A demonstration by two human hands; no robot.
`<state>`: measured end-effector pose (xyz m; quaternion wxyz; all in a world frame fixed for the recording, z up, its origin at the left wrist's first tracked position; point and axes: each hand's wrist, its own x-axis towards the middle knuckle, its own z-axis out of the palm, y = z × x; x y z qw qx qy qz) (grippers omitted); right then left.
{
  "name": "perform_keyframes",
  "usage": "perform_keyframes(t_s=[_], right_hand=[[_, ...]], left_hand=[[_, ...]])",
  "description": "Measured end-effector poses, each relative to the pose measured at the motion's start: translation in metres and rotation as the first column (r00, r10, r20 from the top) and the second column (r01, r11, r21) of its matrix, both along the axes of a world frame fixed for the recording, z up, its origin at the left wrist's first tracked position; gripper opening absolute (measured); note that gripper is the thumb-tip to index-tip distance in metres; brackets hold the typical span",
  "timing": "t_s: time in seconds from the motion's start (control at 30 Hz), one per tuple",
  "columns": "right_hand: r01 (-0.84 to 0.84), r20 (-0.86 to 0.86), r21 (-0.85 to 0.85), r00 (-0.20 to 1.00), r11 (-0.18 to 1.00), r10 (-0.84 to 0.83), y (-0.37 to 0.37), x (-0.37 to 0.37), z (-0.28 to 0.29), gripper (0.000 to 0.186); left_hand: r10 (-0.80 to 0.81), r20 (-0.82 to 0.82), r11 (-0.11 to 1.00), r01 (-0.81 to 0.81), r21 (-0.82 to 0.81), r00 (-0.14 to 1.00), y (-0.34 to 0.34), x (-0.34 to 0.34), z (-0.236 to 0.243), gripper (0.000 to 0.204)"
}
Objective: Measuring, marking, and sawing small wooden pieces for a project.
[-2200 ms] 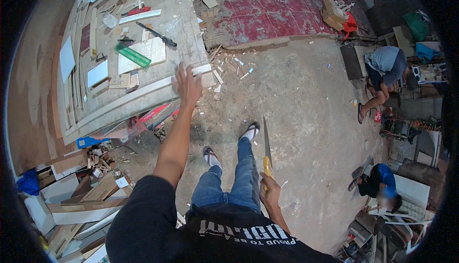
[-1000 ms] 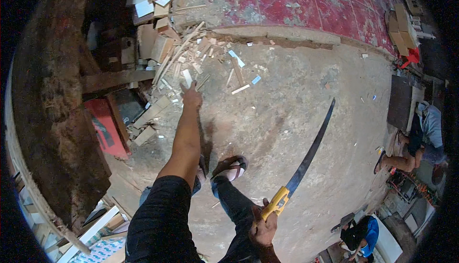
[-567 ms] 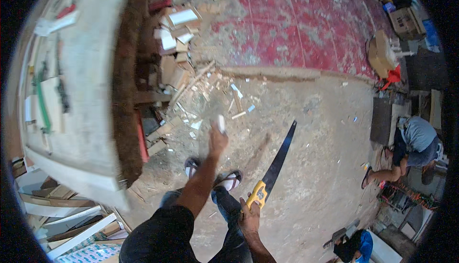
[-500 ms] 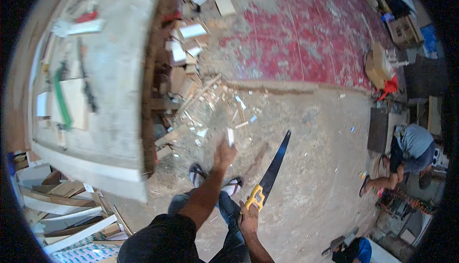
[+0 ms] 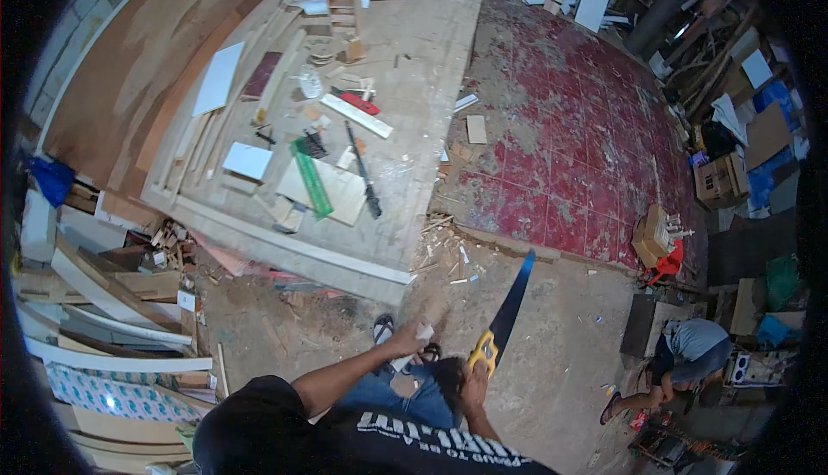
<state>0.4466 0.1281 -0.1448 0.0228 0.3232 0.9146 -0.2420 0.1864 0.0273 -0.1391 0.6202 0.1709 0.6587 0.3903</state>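
Note:
My right hand [image 5: 473, 383] is closed round the yellow handle of a hand saw [image 5: 511, 304]. The saw's long dark blade points up and away over the bare floor, touching nothing. In front of my body my left hand [image 5: 404, 339] grips a small white piece [image 5: 424, 332] that looks like a wood offcut, partly hidden by the fingers. That hand is near the corner of a large worktable [image 5: 388, 259]. On the tabletop lie a green ruler-like strip [image 5: 312, 183], a long dark tool [image 5: 363, 171], a white-topped block [image 5: 247, 161] and a red tool [image 5: 358, 102].
Scraps of wood [image 5: 440, 255] litter the floor beside the table. A low ledge [image 5: 517, 245] borders the red tiled floor [image 5: 552, 147]. Boards are stacked [image 5: 121, 337] at lower left. A crouching person [image 5: 694, 350] works at right, near a cardboard box [image 5: 720, 180].
My view has swung left, so more of the worktable shows. Both hands keep hold of the saw and the white piece. The left hand has drawn closer to my body.

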Motion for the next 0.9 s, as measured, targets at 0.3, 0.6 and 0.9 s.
perform_keyframes(t_s=[0.3,0.6,0.9], right_hand=[[-0.289,-0.207,0.154,0.925,0.945,0.317,0.064,-0.242,0.05,0.047],[-0.573,-0.057,0.21,0.802,0.792,0.595,0.114,-0.43,0.04,0.041],[-0.738,0.115,0.234,0.667,0.633,0.736,0.108,-0.489,0.036,0.039]], left_hand=[[0.447,-0.386,0.894,-0.389,0.222,0.807,-0.11,-0.117,0.041,0.034],[0.933,-0.205,0.319,-0.942,0.102,0.294,-0.151,-0.104,0.128,0.021],[0.966,0.101,-0.245,-0.967,0.074,-0.237,-0.177,-0.035,0.115,0.02]])
